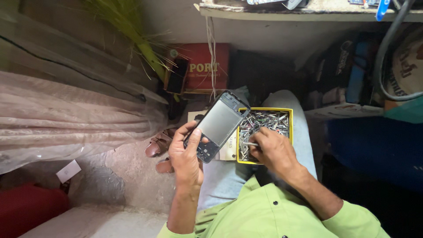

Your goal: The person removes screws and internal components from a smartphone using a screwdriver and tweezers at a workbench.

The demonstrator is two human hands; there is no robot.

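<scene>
L hand (186,155) holds phone frame (219,125); R hand (274,150) in yellow box (264,109); red carton (203,66) behind

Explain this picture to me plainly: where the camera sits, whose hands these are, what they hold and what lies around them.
The single picture comes from a camera worn on a person's head, looking down at their own lap and two bare hands. No machine is involved.

The left hand holds an opened phone frame, a dark shell with a grey inner panel, tilted upward. The right hand pinches a small metal piece over a yellow box filled with many small silvery metal parts; the box rests on the person's leg. What the parts are is too small to tell.

Around them: a green sleeve, sandals on the floor, a red box by the wall and a shelf above.
</scene>
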